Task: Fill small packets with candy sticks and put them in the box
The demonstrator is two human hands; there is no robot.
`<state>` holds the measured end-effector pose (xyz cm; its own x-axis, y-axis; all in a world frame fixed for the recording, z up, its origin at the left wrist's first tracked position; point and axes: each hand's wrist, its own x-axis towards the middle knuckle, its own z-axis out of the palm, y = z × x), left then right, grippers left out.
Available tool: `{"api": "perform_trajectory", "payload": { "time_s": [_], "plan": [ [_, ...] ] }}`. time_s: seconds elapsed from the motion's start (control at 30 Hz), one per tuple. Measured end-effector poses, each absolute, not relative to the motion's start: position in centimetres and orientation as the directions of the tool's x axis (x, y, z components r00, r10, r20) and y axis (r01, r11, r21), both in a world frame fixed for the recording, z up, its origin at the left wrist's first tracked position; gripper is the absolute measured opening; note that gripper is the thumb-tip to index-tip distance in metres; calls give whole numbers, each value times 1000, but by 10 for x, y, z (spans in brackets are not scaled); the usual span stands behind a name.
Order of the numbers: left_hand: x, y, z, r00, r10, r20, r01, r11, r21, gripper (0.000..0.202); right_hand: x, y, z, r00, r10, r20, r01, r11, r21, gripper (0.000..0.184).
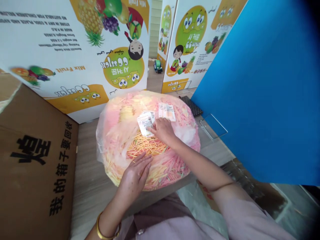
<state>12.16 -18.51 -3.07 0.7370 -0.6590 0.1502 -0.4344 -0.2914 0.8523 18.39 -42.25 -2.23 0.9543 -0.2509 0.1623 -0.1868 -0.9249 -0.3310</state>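
A large clear plastic bag [112,133] bulges with thin pink, yellow and orange sticks [147,146], bare at an opening in the middle. On top lie small white printed packets [145,125], overlapping in a small pile. My right hand [164,130] reaches over them, fingers curled and thumb on the pile's edge. Just beyond its knuckles is a second row of white packets [167,111]. My left hand [136,173] rests flat on the near side of the bag, fingers stretched out beside the opening, holding nothing.
Printed white candy cartons [95,60] stand upside down behind the bag. A brown carton [37,160] is at the left, a blue panel [262,100] at the right. A green tape roll [157,66], a dark checked item [191,106] and a wire handle [213,126] are farther back.
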Motion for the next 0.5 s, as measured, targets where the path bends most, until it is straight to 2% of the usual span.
{"api": "perform_trajectory", "payload": {
  "time_s": [0.13,0.2,0.27,0.33,0.4,0.5],
  "plan": [
    [119,-182,-30,810,-584,54,-261,-277,925,26,187,-422,-28,937,-307,169,-222,-894,-390,16],
    [119,-181,-28,819,-573,32,-235,-284,930,27,189,-428,-28,921,-347,178,-236,-859,-454,12],
    [118,-181,-27,817,-576,34,-249,-299,921,28,190,-433,-27,911,-386,144,-256,-805,-536,13],
    [118,-182,-27,812,-582,45,-269,-304,914,27,191,-435,-27,912,-404,73,-285,-752,-595,24],
    [118,-182,-29,812,-582,53,-269,-291,918,26,191,-436,-27,915,-404,-1,-322,-728,-605,31],
    [117,-182,-31,813,-580,46,-248,-274,929,26,190,-439,-26,918,-397,11,-322,-759,-566,20]
  ]
}}
